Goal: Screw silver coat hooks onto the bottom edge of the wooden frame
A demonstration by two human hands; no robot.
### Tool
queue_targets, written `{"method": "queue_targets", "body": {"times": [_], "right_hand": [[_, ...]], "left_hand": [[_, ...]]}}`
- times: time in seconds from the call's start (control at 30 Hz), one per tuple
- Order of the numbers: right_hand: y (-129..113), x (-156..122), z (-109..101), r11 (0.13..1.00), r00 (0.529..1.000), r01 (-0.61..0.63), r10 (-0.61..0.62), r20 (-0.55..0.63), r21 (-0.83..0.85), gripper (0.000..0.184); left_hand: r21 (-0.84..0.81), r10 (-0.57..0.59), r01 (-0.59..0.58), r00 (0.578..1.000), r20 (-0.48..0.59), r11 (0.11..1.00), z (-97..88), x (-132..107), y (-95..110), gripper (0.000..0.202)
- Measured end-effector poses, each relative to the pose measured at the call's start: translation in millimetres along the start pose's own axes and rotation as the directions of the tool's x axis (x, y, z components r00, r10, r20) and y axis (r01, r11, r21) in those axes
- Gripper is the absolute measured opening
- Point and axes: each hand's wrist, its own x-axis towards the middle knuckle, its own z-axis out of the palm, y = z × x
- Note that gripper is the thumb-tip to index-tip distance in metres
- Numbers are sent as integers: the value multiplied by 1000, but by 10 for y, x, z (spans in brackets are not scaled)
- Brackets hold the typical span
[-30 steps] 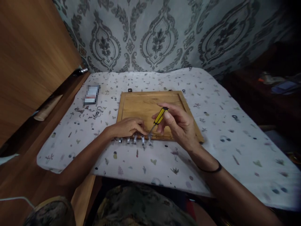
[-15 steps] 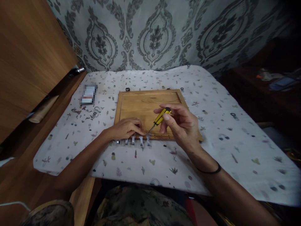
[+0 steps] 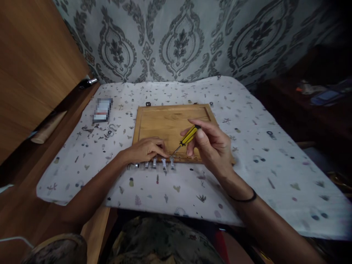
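A yellow and black screwdriver (image 3: 188, 136) is held by its handle in my right hand (image 3: 211, 145). It slants down to the left, its tip at the near edge of a wooden framed board (image 3: 176, 119). My left hand (image 3: 147, 149) rests on the board's near left part, fingers together, the tips beside the screwdriver's tip. Whatever they pinch or press there is too small to make out. Several metal clips (image 3: 164, 164) stick out in a row along the near edge; the tip meets the board by the rightmost clip (image 3: 172, 163).
A printed white cloth (image 3: 176, 194) covers the table under the board. Small loose hardware (image 3: 103, 132) lies left of the board, below a blurred-out phone-like object (image 3: 102, 110). A wooden panel (image 3: 35, 66) rises at left, and a patterned curtain (image 3: 148, 36) hangs behind.
The whole view has shifted slightly. My right thumb and fingers have moved a little around the screwdriver's handle, which has turned slightly; its tip stays at the same spot. My left hand has kept its place.
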Motion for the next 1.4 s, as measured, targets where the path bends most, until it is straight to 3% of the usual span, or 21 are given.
{"method": "queue_targets", "body": {"times": [0.23,0.53,0.93,1.4], "right_hand": [[-41,14,12,1000,999,20,-20,-49,2,20],[-25,-14,-17,999,999,-30,31,-33,29,32],[-13,-7,-28,999,999,-19,21,-29,48,27],[-30,-13,-43,999,999,-37,38,-22,30,28]], "left_hand": [[3,2,-2,1000,1,1000,-2,-2,3,42],[17,4,-4,1000,8,1000,-32,1,39,42],[-24,48,-48,999,8,999,-56,-5,111,29],[-31,39,-39,999,1,999,-64,-9,120,43]]}}
